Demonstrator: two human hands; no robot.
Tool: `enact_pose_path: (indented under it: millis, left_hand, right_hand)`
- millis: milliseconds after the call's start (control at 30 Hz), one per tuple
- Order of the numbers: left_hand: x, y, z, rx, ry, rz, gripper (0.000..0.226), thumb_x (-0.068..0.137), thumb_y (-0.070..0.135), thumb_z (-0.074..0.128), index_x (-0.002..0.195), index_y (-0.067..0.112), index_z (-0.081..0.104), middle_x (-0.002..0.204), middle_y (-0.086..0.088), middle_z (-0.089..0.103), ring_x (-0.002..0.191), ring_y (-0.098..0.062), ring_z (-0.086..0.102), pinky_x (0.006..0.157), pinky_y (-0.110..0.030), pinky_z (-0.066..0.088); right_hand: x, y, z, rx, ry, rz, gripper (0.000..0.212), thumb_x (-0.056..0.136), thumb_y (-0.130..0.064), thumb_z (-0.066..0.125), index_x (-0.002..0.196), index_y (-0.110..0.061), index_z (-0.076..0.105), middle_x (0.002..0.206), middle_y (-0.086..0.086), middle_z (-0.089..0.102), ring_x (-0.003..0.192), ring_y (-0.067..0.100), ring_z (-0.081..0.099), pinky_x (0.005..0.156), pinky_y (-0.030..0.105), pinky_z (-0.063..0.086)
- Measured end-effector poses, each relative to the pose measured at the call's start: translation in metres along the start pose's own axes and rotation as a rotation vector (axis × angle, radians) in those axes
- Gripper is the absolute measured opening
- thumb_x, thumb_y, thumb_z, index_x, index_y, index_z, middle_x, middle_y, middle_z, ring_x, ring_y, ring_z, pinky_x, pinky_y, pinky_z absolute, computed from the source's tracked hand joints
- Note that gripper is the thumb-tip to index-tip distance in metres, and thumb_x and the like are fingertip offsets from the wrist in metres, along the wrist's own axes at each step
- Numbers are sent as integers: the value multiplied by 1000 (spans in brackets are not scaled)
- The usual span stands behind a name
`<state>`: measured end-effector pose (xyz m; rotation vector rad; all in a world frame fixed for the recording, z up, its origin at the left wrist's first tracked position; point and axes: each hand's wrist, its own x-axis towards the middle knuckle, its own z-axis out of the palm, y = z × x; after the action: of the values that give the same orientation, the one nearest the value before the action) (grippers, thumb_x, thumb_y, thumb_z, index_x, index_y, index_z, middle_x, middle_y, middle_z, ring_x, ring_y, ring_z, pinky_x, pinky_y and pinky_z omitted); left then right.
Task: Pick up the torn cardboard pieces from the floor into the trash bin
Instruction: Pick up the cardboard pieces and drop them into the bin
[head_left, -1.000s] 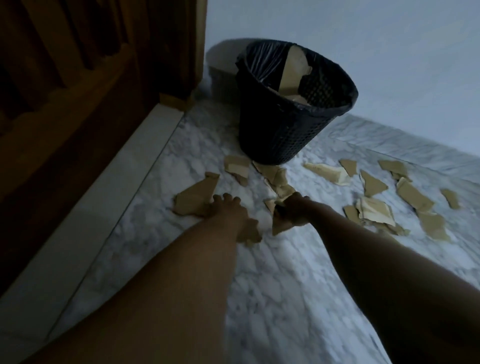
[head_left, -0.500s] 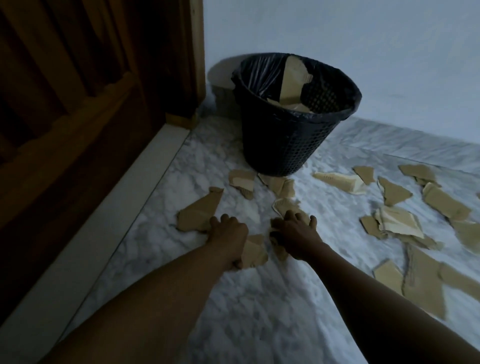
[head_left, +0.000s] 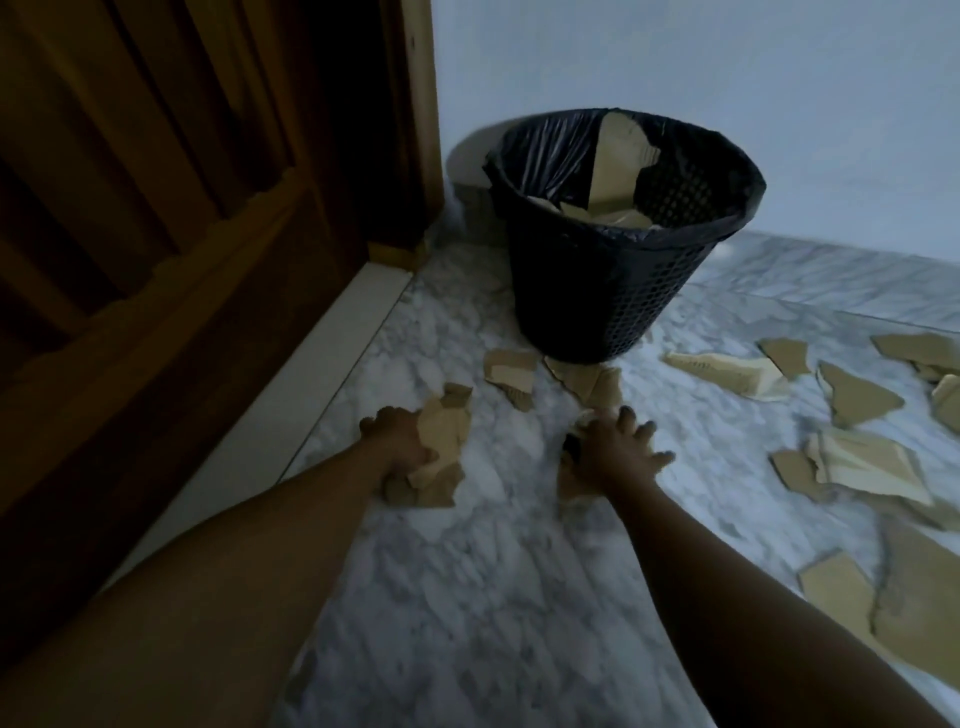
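**Both hands down among cardboard on the marble floor**

The left hand (head_left: 397, 441) has its fingers curled round a bundle of cardboard (head_left: 441, 441), several torn brown bits bunched together and resting low against the floor (head_left: 493, 597). The right hand (head_left: 610, 449) lies flat with its fingers (head_left: 647, 428) spread and straight, pressing on a cardboard scrap (head_left: 569, 486) that pokes out from under the palm; it grips nothing that I can see.

Just ahead of both hands, two more scraps (head_left: 509, 369) lie at the foot of the bin (head_left: 597, 301), a black lattice basket lined with a dark plastic bag (head_left: 540, 156). Torn cardboard (head_left: 615, 161) already stands inside it, one tall piece leaning against the far rim.

Off to the right, loose pieces (head_left: 860, 397) are scattered well apart across the floor, some overlapping. The floor is white marble with grey veining. A dark wooden door (head_left: 182, 208) fills the left side, with a pale sill (head_left: 311, 405) along its base. Behind the bin rises a plain pale wall (head_left: 727, 62). The light is dim.
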<state>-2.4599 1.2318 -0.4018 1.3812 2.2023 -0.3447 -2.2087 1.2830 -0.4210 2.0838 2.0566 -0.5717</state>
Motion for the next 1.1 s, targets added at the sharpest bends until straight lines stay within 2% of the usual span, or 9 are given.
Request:
enact_pose_path:
  millis: [100, 233, 367, 467, 600, 733, 800, 933, 1100]
  left_hand:
    - [0, 6, 6, -53, 7, 42, 79, 90, 49, 63, 151, 12, 28, 149, -14, 36, 136, -32, 35, 111, -40, 35]
    - [4, 21, 4, -185, 91, 203, 79, 78, 24, 80, 143, 24, 35, 138, -15, 45, 118, -34, 53, 95, -43, 50]
    - [0, 43, 8, -106, 67, 411, 102, 83, 14, 71, 157, 21, 1, 142, -14, 43, 121, -31, 52, 102, -41, 46]
    - [5, 55, 12, -23, 90, 514, 65, 86, 22, 67, 144, 17, 38, 135, -11, 50, 120, -26, 49, 99, -37, 45]
    - [23, 69, 6, -180, 132, 505, 69, 73, 31, 76, 134, 20, 47, 131, -8, 46, 121, -31, 45, 101, -43, 44]
    - [44, 93, -10, -264, 251, 551, 58, 86, 20, 68, 138, 10, 42, 145, -9, 31, 130, -30, 32, 108, -40, 35]
    - [59, 104, -13, -182, 226, 493, 61, 90, 21, 64, 144, 13, 36, 159, -4, 13, 142, -31, 17, 114, -45, 27]
    - [88, 118, -15, -98, -5, 358, 80, 91, 35, 66, 154, 23, 20, 163, 1, -16, 149, -31, -6, 119, -54, 14]
    - [95, 133, -30, 121, -114, 331, 94, 90, 47, 64, 157, 18, 4, 162, -15, -9, 148, -39, -2, 122, -46, 8]
  right_hand:
    - [8, 15, -7, 109, -108, 50, 56, 90, -40, 59, 142, -26, 43, 145, 13, 29, 134, 40, 25, 107, 66, 27]
    - [2, 5, -8, 193, 13, 21, 49, 95, -30, 55, 137, -19, 35, 132, 18, 42, 123, 38, 36, 95, 54, 36]
    - [-4, 0, -2, 252, 28, -75, 45, 95, -32, 57, 129, -14, 34, 115, 16, 58, 112, 39, 50, 80, 45, 37]
    - [-12, 4, -2, 146, 29, -170, 25, 97, -41, 53, 99, -17, 49, 109, 11, 58, 109, 34, 51, 81, 42, 39]
    - [2, 16, -16, 283, 187, -84, 29, 95, -40, 55, 107, -13, 57, 113, 10, 49, 110, 33, 46, 89, 49, 42]
    - [56, 18, -39, 642, 28, 138, 54, 63, -55, 53, 98, -14, 58, 111, 13, 60, 103, 35, 62, 83, 58, 55]
    - [74, 13, -40, 727, -38, 209, 51, 63, -50, 50, 101, -16, 50, 119, 14, 55, 108, 38, 60, 76, 56, 57]
    - [81, 4, -33, 409, -10, 159, 46, 91, -45, 49, 128, -17, 49, 126, 6, 39, 122, 32, 37, 94, 58, 38]
    - [99, 1, -24, 492, -34, 129, 58, 69, -51, 68, 115, -29, 41, 110, 4, 54, 105, 34, 56, 90, 61, 47]
